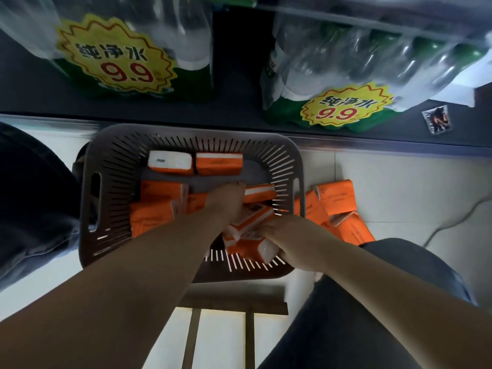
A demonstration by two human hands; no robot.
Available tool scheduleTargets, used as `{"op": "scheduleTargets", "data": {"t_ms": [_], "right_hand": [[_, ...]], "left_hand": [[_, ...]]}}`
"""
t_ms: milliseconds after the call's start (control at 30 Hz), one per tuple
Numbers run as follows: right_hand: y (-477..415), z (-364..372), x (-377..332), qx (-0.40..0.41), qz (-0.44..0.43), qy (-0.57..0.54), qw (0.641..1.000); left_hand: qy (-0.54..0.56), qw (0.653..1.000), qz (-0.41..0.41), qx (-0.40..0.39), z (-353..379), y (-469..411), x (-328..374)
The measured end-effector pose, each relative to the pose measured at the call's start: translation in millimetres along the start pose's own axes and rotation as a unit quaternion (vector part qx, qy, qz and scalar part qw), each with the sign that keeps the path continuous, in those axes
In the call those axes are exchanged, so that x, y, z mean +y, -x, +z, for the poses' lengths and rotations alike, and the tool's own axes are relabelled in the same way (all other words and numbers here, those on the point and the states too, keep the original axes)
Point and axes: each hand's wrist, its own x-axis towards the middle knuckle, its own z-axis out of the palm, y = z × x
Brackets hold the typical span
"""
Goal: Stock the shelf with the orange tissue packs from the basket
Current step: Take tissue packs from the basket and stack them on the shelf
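A grey slotted basket (111,161) sits on the floor in front of a dark low shelf (32,102). It holds several orange tissue packs (218,163) with white ends. Both my arms reach down into it. My left hand (226,201) rests on the packs in the middle, its fingers curled down among them. My right hand (277,230) grips an orange tissue pack (250,243) at the basket's near right corner. More orange packs (336,198) lie on the floor to the right of the basket.
Shrink-wrapped water bottle bundles (149,49) with yellow 9.9 price stickers stand on the shelf. A small card (436,122) lies at the shelf's right. A wooden stool (234,302) is under the basket's near edge. A white cable (452,219) trails on the tiled floor. My knees flank the basket.
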Motion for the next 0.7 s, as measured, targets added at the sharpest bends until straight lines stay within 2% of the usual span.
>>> {"op": "scheduleTargets", "data": {"t_ms": [200, 300, 467, 600, 700], "right_hand": [[0, -10, -4, 0.029, 0.02, -0.041, 0.999], [1, -16, -9, 0.046, 0.042, -0.108, 0.992], [10, -34, -14, 0.074, 0.096, -0.284, 0.951], [17, -47, -20, 0.111, 0.127, -0.327, 0.93], [26, -58, -29, 0.135, 0.143, -0.381, 0.903]], "left_hand": [[0.112, 0.993, -0.046, -0.003, -17, 4, -7], [0.194, 0.978, -0.081, -0.012, -28, 6, -12], [0.223, 0.97, -0.099, -0.023, -68, 20, -21], [0.256, 0.959, -0.114, -0.038, -101, 39, -28], [0.296, 0.947, -0.119, -0.021, -127, 61, -33]]}}
